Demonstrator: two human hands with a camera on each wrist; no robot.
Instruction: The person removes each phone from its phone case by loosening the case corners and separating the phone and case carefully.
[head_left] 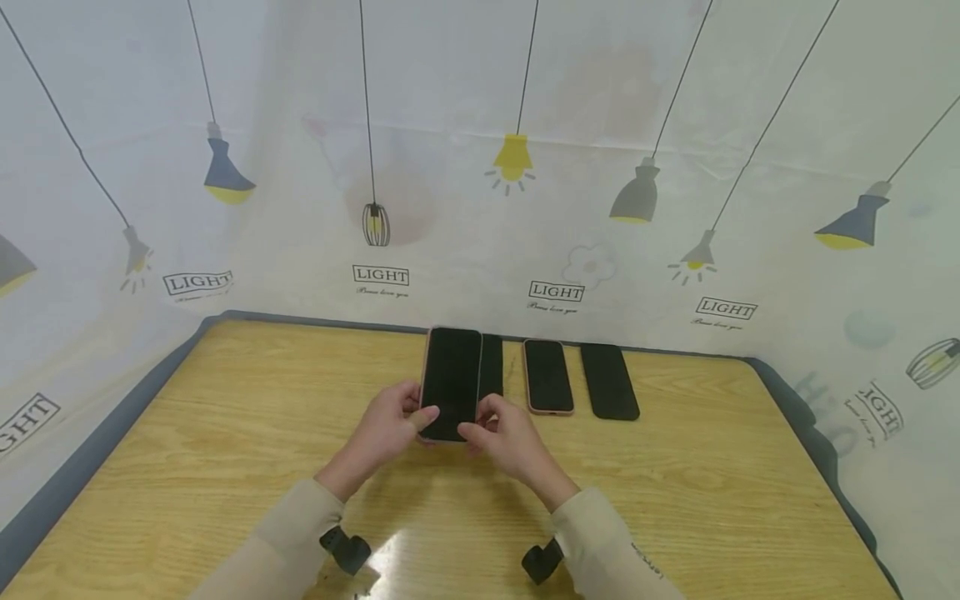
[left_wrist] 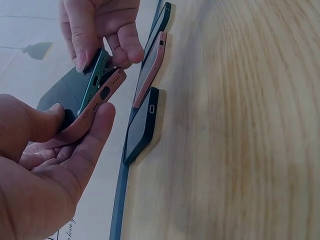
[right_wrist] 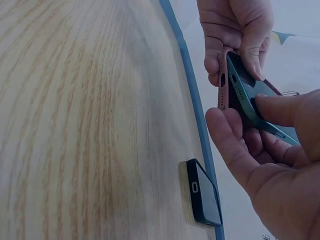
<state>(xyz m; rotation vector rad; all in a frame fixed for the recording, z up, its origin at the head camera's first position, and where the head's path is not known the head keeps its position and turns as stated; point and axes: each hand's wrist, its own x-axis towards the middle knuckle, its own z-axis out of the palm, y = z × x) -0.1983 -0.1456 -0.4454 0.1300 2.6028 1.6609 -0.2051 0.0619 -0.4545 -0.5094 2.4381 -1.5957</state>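
Above the counter (head_left: pixel 675 500), left to right: the left hand (head_left: pixel 391 421) pinches one corner of a pink phone case (right_wrist: pixel 223 94), thumb above, fingers curled beneath; a green-edged smartphone (head_left: pixel 452 375) sits tilted in it, right corner raised clear of the rim; the right hand (head_left: pixel 517 437) pinches that raised side, thumb on top, fingers beneath; beyond lie a black-cased smartphone (head_left: pixel 492 362), partly hidden, a pink-edged smartphone (head_left: pixel 548 377) and a dark smartphone (head_left: pixel 610 382); the step appears to be seating the phone or freeing it, which cannot be told; the next move calls for steadying the case while the raised side is pressed in or drawn out.
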